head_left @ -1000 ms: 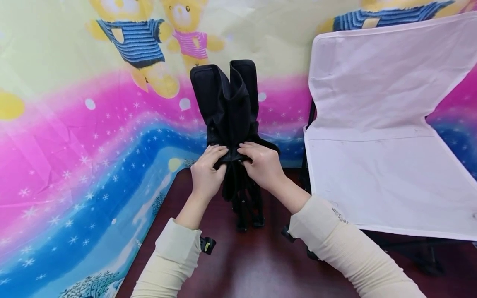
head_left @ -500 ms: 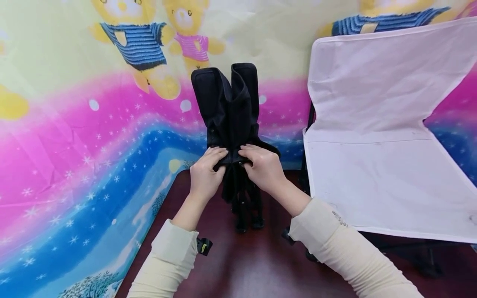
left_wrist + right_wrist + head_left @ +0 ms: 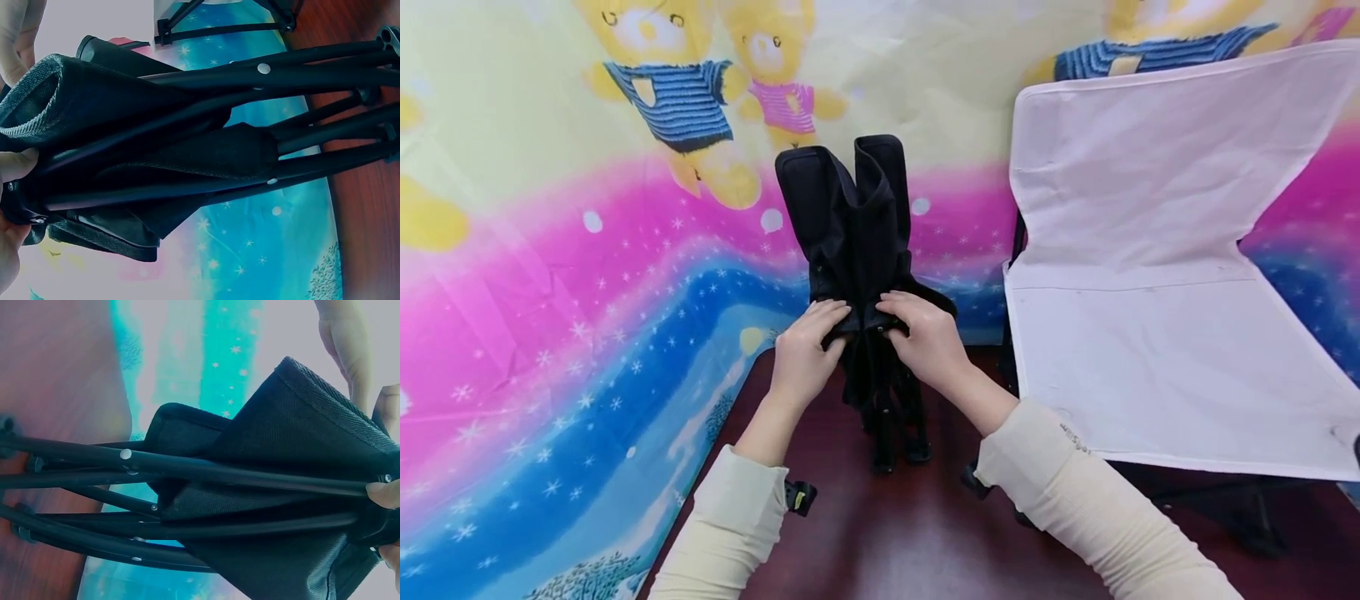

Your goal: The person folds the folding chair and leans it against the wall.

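One bear-printed backdrop (image 3: 610,275) is filling the far left, and a cream left sleeve (image 3: 730,512) is coming in below it, a small black device (image 3: 801,497) showing beside the cuff. Next along, the left grip (image 3: 805,346) is grasping the left near edge of the black folding chair (image 3: 865,242), fingers lying over the fabric; the left wrist view is showing the thumb (image 3: 20,164) pressing beside a dark tube.

Centre stage, the chair itself is standing folded on the dark red surface (image 3: 895,533), two tall fabric lobes rising above a deep crease, legs (image 3: 883,437) bunching close below. And what's changing? Precious little! Backdrop and all are sliding slightly left and down since half a second ago, so the camera is probably shifting; the fingertips are perhaps sitting a touch farther apart. The chair is keeping its narrow shape, so, on my reading, the handling is holding steady rather than advancing.

Rightward now: the right grip (image 3: 928,333) is clasping the matching edge, its thumb resting on a tube in the right wrist view. Farthest right, a white chair (image 3: 1150,350) is standing opened, neither grip touching it.
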`<state>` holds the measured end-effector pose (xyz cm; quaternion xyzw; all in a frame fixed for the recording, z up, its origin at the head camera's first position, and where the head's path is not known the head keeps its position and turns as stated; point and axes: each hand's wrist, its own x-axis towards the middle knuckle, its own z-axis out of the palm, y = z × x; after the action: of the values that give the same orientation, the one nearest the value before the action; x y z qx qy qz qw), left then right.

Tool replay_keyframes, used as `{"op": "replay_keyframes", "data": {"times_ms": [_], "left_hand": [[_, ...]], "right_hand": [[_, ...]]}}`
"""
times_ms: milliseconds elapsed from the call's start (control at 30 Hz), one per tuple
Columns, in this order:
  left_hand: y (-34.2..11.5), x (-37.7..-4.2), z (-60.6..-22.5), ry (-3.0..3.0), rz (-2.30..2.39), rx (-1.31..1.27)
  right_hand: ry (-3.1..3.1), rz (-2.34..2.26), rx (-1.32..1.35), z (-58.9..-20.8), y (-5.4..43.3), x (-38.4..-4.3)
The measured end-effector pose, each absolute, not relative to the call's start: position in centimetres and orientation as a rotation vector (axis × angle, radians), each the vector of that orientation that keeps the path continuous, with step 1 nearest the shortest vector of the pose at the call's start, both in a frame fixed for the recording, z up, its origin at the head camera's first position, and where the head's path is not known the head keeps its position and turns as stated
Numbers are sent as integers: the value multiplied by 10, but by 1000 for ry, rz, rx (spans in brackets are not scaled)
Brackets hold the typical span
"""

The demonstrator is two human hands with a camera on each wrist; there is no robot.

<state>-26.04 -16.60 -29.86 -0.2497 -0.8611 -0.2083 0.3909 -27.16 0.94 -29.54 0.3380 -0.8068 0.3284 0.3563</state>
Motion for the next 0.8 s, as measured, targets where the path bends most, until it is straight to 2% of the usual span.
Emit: {"op": "replay_keyframes", "data": {"times_ms": [433,800], "left_hand": [[-177,-262,-301,-2170,-742,-687],[-182,-257,-301,-2138,-840,-630]], "right_hand": [[-2069,1012,793,-302,7,-267],[-2003,1105,724,-311,8,-263]]}}
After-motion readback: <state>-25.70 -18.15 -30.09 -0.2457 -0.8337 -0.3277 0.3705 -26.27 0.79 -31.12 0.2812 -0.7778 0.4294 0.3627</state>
